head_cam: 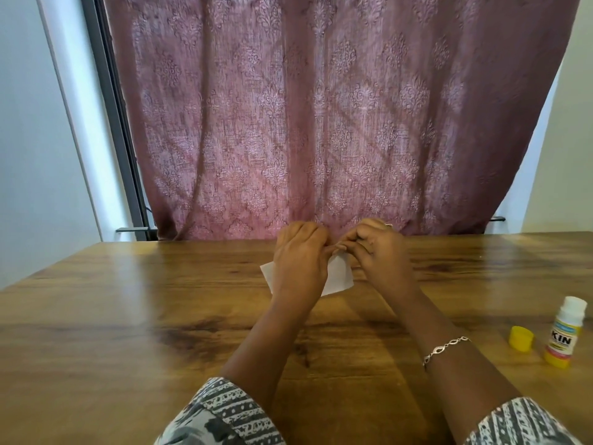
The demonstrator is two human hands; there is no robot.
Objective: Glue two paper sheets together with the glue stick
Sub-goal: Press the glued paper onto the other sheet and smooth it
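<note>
Patterned sleeves point(221, 412) sit at 6 o'clock in the head view. My left hand point(300, 261) and right hand point(382, 252) pinch the white paper point(338, 277) at its far edge, mid-table point(128, 316). Uncapped glue stick point(564, 332) stands at 4 o'clock, with the yellow cap point(521, 338) just beside it at its 9 o'clock.

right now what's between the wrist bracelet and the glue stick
The yellow cap, off and resting on the table beside the glue stick; otherwise bare wood up to the bracelet, in the head view.
</note>
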